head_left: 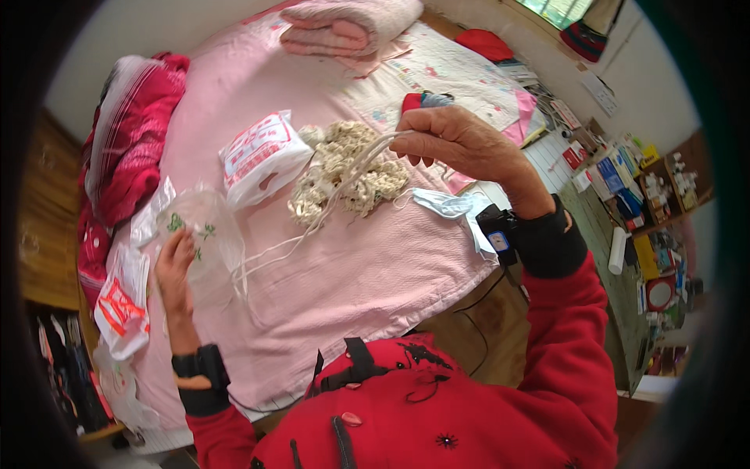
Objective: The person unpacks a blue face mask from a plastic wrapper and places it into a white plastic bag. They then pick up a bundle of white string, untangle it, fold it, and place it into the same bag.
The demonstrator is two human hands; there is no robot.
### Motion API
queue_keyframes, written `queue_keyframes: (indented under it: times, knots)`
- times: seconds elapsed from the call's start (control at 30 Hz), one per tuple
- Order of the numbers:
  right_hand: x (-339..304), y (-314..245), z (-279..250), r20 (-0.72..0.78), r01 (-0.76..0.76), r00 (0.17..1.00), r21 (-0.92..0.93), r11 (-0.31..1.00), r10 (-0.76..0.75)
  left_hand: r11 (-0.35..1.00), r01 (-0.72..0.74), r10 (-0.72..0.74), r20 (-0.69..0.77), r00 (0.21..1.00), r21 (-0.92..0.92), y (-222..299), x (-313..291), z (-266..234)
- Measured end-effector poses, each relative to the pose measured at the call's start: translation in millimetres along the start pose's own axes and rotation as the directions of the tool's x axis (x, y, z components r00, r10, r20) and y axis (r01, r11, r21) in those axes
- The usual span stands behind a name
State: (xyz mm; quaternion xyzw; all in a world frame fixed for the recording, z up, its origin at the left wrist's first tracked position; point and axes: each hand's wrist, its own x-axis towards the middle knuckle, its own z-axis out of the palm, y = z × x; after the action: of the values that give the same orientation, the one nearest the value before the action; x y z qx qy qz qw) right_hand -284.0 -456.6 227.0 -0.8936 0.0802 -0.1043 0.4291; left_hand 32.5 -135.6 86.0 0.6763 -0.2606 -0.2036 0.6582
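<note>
My right hand [465,144] is raised over the bed, its fingers closed round several strands of white cord [332,199]. The strands slant down and left from that hand to the pink sheet beside a clear plastic bag [209,242] with green print. At the bag's left side, my left hand [176,262] has its fingers drawn together on the thin plastic. Beneath the cord lies a tangled heap of cream knotted cord or yarn [355,160]. Left of the heap sits a full white plastic bag [266,156] with red print.
A pale blue face mask [449,205] lies right of the heap. Folded pink quilt [351,27] tops the bed; crimson bedding [137,133] lies left. Another white-and-red bag [123,305] rests near the left edge. A cluttered desk [601,234] stands right, a wooden cabinet [51,211] left.
</note>
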Motion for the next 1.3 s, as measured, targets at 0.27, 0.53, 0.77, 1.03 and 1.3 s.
queue_keyframes:
  times: [0.27, 0.53, 0.77, 1.03, 1.3]
  knots:
    - [16.3, -15.3, 50.2, 0.205, 0.035, 0.978, 0.017, 0.999, -0.038, 0.944, -0.300, 0.317, 0.616, 0.721, -0.135, 77.8, -36.5, 196.2]
    - [15.4, 1.7, 75.6, 0.113, 0.067, 0.989, 0.260, 0.963, -0.099, 0.986, 0.000, 0.111, 0.644, 0.757, -0.169, 45.8, -45.3, 243.3]
    - [19.2, 49.2, 49.6, -0.208, 0.080, 0.978, 0.506, 0.859, 0.032, 0.890, 0.386, -0.122, 0.688, 0.715, -0.243, 28.0, -33.0, 216.4]
    - [-1.1, 120.7, 41.9, -0.165, -0.050, 0.930, 0.828, 0.558, 0.328, 0.820, 0.485, -0.200, 0.642, 0.740, -0.303, -9.8, -19.4, 172.5]
    - [-28.4, 186.7, 21.9, -0.297, 0.135, 0.797, 0.936, 0.325, 0.525, 0.844, 0.533, -0.347, 0.700, 0.624, -0.057, -7.1, -28.5, 143.7]
